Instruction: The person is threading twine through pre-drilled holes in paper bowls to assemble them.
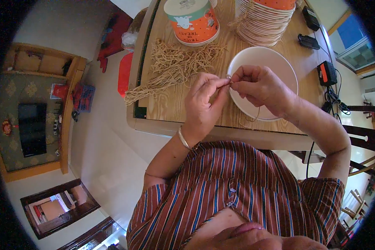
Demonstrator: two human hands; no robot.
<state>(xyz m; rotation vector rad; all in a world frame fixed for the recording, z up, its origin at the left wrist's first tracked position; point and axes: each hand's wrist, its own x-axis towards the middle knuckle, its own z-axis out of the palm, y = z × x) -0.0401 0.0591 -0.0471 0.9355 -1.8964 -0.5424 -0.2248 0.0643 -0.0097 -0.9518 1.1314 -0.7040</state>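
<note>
A white paper bucket (284, 68) stands on the table with its round mouth facing up. Over its left rim, my left hand (204, 102) and my right hand (260, 85) meet fingertip to fingertip. Both are closed in a pinch on the end of a thin tan cord, mostly hidden by the fingers. More of the cord (259, 111) hangs below my right hand, over the bucket's near rim. Left of the bucket lies a loose bundle of the same tan cords (171, 68), near my left hand.
Behind the bundle, an orange and green printed paper bucket (196, 27) stands upside down. A tall stack of nested paper buckets (266, 25) is at the back. Black adapters, one with an orange label (327, 73), and tangled cables (332, 100) lie along the table's right edge. A red stool (125, 75) stands left.
</note>
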